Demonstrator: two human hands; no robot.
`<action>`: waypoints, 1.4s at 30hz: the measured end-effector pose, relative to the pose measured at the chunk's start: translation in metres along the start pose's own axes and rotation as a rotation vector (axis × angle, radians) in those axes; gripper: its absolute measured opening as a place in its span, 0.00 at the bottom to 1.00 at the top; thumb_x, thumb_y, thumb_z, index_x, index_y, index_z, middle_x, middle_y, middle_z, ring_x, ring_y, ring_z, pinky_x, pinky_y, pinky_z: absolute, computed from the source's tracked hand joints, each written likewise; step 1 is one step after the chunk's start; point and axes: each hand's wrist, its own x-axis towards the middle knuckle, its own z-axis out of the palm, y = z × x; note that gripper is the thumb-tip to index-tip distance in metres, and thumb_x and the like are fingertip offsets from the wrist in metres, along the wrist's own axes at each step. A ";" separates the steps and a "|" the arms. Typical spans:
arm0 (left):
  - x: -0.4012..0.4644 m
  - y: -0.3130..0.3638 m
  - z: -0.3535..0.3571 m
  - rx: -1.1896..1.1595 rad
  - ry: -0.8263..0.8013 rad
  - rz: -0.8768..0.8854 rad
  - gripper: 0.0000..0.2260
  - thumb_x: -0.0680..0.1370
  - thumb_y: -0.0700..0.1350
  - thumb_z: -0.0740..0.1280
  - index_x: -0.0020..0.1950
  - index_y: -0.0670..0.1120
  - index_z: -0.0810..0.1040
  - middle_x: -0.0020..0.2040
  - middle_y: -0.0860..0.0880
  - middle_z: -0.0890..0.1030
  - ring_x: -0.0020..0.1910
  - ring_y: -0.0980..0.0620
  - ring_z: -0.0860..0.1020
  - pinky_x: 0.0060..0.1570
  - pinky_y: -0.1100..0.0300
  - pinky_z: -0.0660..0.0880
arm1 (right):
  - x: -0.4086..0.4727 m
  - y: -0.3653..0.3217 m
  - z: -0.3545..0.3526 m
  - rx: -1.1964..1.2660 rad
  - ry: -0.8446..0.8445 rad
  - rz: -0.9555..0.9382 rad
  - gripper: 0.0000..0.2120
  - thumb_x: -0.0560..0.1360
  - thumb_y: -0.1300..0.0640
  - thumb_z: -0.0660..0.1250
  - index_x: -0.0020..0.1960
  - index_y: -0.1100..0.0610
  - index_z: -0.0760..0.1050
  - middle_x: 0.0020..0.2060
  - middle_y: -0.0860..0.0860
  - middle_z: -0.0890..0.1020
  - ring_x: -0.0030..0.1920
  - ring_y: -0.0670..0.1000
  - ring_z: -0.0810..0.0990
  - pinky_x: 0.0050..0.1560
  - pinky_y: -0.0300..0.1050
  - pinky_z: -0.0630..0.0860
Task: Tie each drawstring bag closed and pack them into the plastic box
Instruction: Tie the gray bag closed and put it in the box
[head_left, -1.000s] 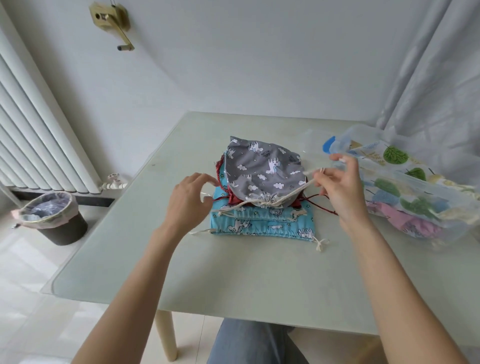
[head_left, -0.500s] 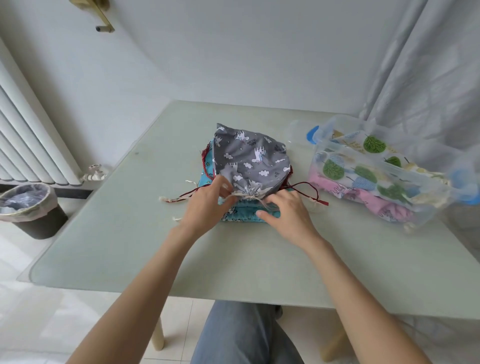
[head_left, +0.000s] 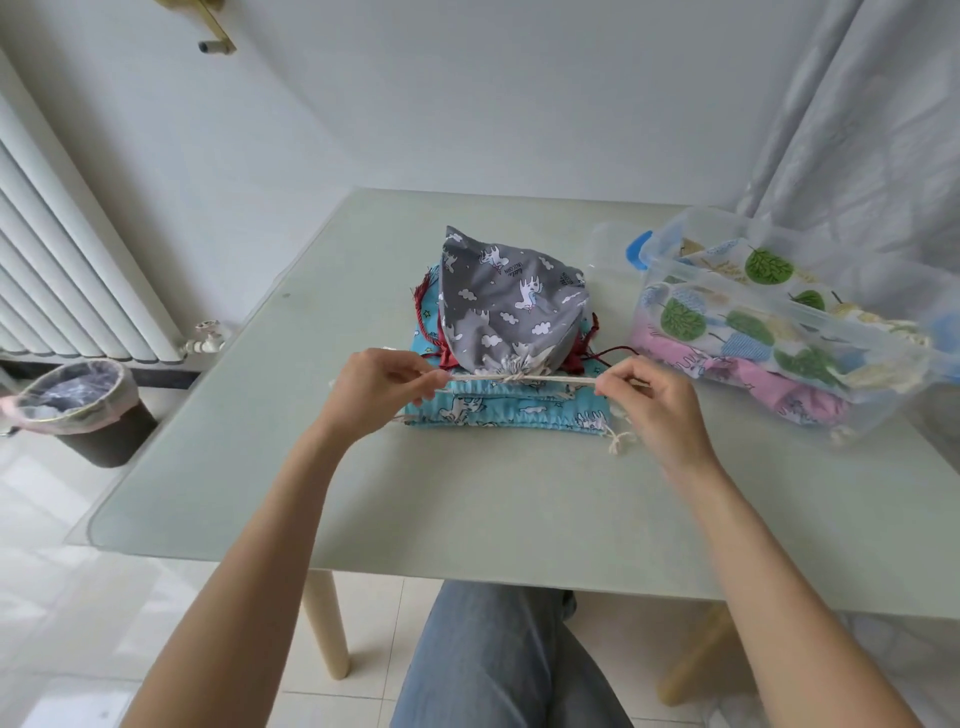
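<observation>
A grey unicorn-print drawstring bag (head_left: 509, 306) lies on top of a stack, its mouth gathered toward me. Its white drawstring (head_left: 550, 381) runs taut left and right from the gathered mouth. My left hand (head_left: 382, 387) pinches the left end and my right hand (head_left: 657, 400) pinches the right end, one on each side of the bag. Under it lie a dark red bag (head_left: 584, 356), mostly hidden, and a blue printed bag (head_left: 498, 410). The clear plastic box (head_left: 852, 358) at the right holds a tree-print bag (head_left: 748, 317) and a pink bag (head_left: 727, 374).
The box's clear lid with a blue clip (head_left: 623, 249) lies behind the box. The pale green table (head_left: 467, 509) ends just in front of my knees. A lined waste bin (head_left: 78, 410) and a radiator (head_left: 57, 270) stand at the left; a curtain (head_left: 857, 130) hangs at the right.
My hands were together at the grey bag's gathered mouth half a second ago; they have moved apart, pulling the white drawstring taut sideways.
</observation>
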 end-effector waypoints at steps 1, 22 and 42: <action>0.001 0.000 0.000 0.064 0.008 0.002 0.06 0.72 0.49 0.72 0.36 0.51 0.81 0.28 0.55 0.81 0.30 0.57 0.78 0.37 0.62 0.74 | -0.001 -0.004 0.003 0.051 -0.011 0.007 0.07 0.69 0.59 0.68 0.33 0.58 0.75 0.29 0.43 0.77 0.28 0.38 0.71 0.32 0.27 0.65; 0.045 0.042 0.044 -0.558 -0.132 0.193 0.09 0.78 0.37 0.63 0.57 0.40 0.78 0.43 0.49 0.84 0.46 0.50 0.82 0.49 0.58 0.78 | 0.068 -0.013 0.062 0.226 -0.248 0.043 0.05 0.79 0.62 0.59 0.52 0.53 0.68 0.33 0.47 0.79 0.24 0.43 0.65 0.23 0.36 0.60; 0.052 0.026 0.031 -0.044 -0.096 0.375 0.10 0.77 0.43 0.65 0.57 0.53 0.77 0.30 0.56 0.75 0.31 0.53 0.75 0.33 0.66 0.70 | 0.070 -0.005 0.070 0.086 -0.277 -0.007 0.07 0.77 0.58 0.63 0.42 0.51 0.77 0.28 0.42 0.74 0.27 0.40 0.68 0.30 0.31 0.62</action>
